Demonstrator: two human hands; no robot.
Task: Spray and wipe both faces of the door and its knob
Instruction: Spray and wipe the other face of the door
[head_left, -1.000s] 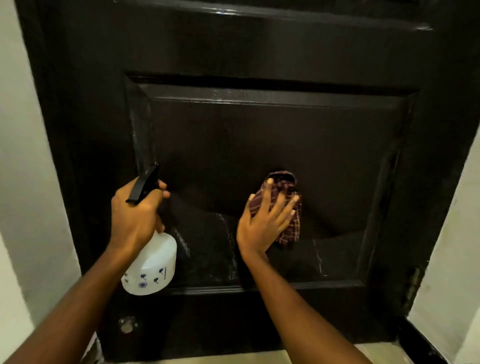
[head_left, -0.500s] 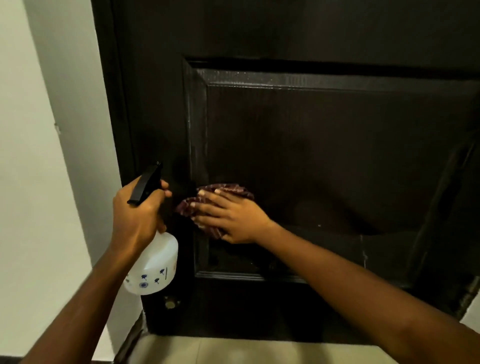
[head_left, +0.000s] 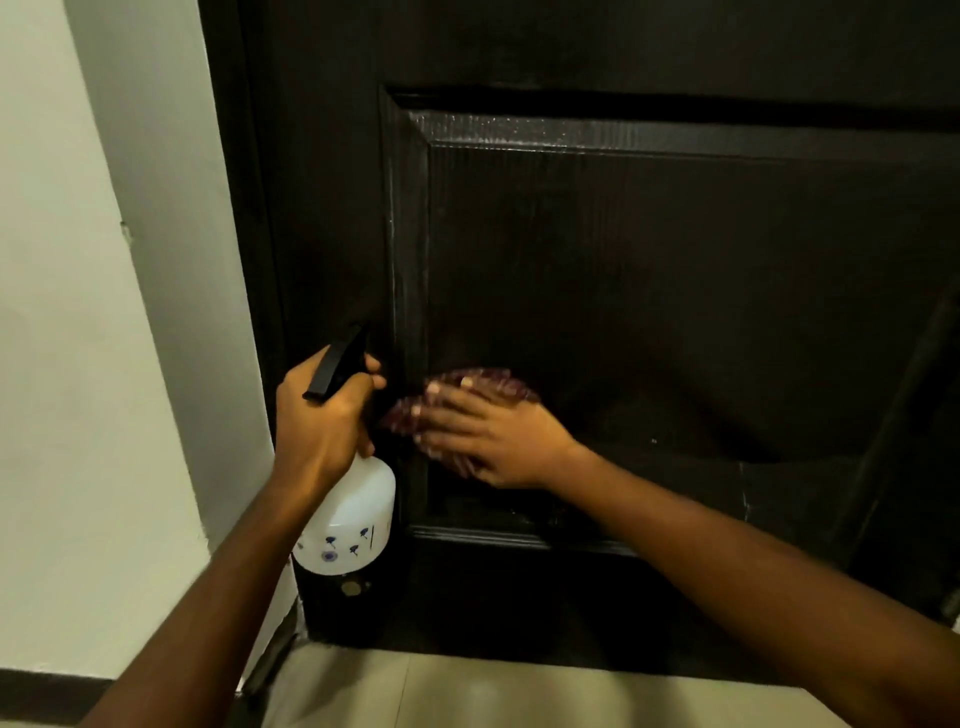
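The dark brown door (head_left: 649, 291) fills most of the view, with a recessed lower panel streaked wet. My left hand (head_left: 322, 421) grips the neck of a white spray bottle (head_left: 348, 519) with a black trigger head, held upright beside the panel's left edge. My right hand (head_left: 488, 436) lies flat, fingers straight and pointing left, pressing a dark red checked cloth (head_left: 493, 382) against the panel's lower left corner. The door knob is out of view.
A pale wall (head_left: 93, 312) stands to the left of the door frame. A small round metal fitting (head_left: 350, 588) sits low on the door below the bottle. Light floor tiles (head_left: 467, 691) run along the bottom.
My right hand swept the cloth from the panel's middle to its lower left corner, turning fingers from up to leftward. The view shifted left and drew closer. The bottle stayed in my left hand.
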